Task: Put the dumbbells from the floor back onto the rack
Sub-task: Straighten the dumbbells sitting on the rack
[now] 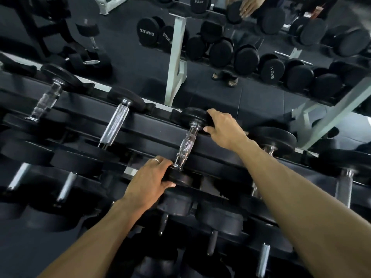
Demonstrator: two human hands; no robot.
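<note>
While two hands, left hand [149, 177] and right hand [222, 127], curl fingers round its ends, one dumbbell [185, 146] lies on the rack [220, 157].

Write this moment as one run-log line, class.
left hand grips dumbbell near end | right hand grips far end | dumbbell on top rack rail | mirror behind

2 hands [149, 182], 1 held dumbbell [185, 146], 1 rack [220, 157], 1 mirror [261, 93]

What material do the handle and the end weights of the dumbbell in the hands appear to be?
Handle: likely chromed steel; it is shiny with crosshatched knurling. End weights: probably matte black rubber coating, dull, without reflections. The left hand and right hand grip them.
</note>
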